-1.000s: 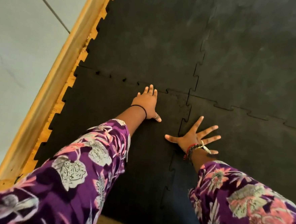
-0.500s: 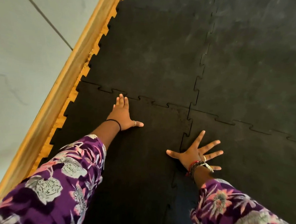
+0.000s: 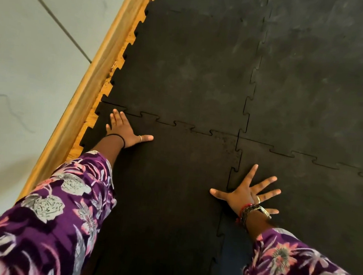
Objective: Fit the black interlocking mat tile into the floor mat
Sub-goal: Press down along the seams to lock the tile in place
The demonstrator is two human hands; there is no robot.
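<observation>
The left hand (image 3: 124, 131) has slid left along the seam since half a second ago and now lies flat at the far left corner of the black mat tile (image 3: 168, 190), fingers together, thumb stretched right, holding nothing. The right hand (image 3: 245, 195) has stayed put, palm down, fingers splayed wide across the tile's right seam. The tile sits meshed with the floor mat (image 3: 309, 81) along its far edge. A wooden border (image 3: 87, 92) runs just beside its left edge.
</observation>
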